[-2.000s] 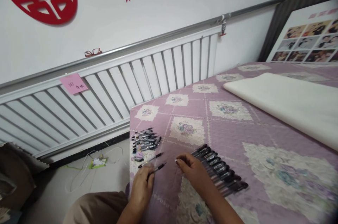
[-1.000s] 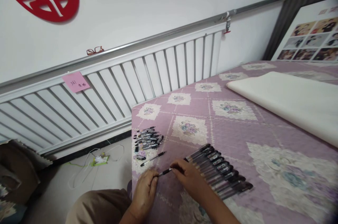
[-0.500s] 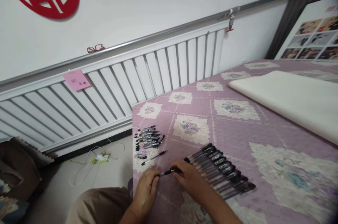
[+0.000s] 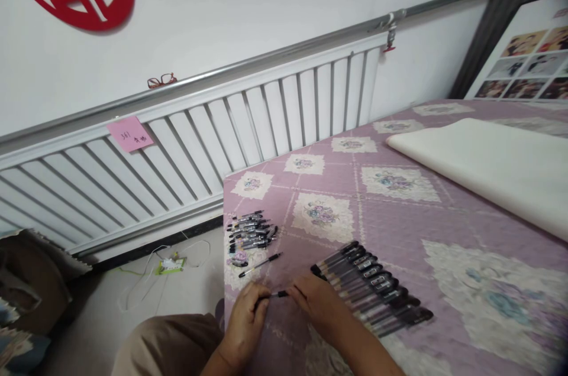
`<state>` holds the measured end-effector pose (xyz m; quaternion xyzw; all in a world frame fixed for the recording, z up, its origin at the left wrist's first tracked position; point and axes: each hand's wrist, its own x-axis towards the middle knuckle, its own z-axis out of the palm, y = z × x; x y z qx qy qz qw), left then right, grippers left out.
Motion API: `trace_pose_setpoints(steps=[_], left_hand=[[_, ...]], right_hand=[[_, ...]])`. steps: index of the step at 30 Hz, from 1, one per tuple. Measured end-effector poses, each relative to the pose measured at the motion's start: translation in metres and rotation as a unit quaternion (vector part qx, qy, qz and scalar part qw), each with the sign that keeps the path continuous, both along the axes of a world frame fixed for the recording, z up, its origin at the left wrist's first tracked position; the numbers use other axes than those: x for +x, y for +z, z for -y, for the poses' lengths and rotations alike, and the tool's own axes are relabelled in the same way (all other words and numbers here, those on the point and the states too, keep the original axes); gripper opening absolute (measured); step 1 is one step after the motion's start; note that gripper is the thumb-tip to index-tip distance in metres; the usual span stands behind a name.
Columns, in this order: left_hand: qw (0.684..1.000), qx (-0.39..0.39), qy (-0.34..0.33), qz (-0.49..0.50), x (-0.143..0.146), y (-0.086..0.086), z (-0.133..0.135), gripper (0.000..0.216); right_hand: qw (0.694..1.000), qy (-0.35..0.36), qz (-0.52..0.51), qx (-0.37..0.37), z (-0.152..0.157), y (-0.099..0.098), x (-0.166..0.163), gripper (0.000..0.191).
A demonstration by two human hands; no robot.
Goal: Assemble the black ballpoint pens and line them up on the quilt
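Note:
A black pen is stretched between my two hands, just above the near left part of the bed cover. My left hand is closed around one end of it, and my right hand pinches the other end, hiding the tip. Beside my right hand lies a row of black capped pens, side by side at a slant. Farther left, a loose heap of pen parts with black grips lies near the edge. A single clear pen body rests between that heap and my hands.
The purple floral bed cover reaches to a white radiator. A folded cream sheet lies to the right. Glasses sit on the pipe above the radiator. A power strip with cords lies on the floor, near my knee.
My right hand has shifted slightly downward, and the pen between my hands sits more level, with its dark grip showing differently. The pen row and the heap have not changed.

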<state>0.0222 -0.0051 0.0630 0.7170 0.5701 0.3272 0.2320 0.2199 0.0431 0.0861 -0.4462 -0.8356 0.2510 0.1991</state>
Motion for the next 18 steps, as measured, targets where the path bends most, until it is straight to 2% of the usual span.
trace_pose_setpoints(steps=[3,8,11,15,18], left_hand=[[1.0,0.0,-0.003,0.006,-0.0001,0.0002,0.0,0.015],[1.0,0.009,0.004,0.016,-0.0004,-0.0008,-0.0003,0.015],[1.0,0.006,0.002,0.015,-0.0002,-0.0005,-0.0002,0.015],[1.0,0.002,-0.003,0.006,0.0002,0.0004,-0.0006,0.015],[1.0,0.002,0.003,0.008,0.0001,-0.0001,-0.0012,0.015]], right_hand=[[1.0,-0.01,0.011,0.008,0.0016,-0.0026,-0.0003,0.03],[0.996,-0.031,-0.076,-0.014,0.0035,-0.0004,0.0014,0.015],[0.996,-0.026,-0.076,-0.029,0.0023,0.0013,0.0011,0.009],[0.998,-0.027,-0.035,-0.046,-0.0001,0.0015,-0.0003,0.021],[0.997,-0.032,-0.047,-0.044,0.0002,0.0014,-0.0003,0.018]])
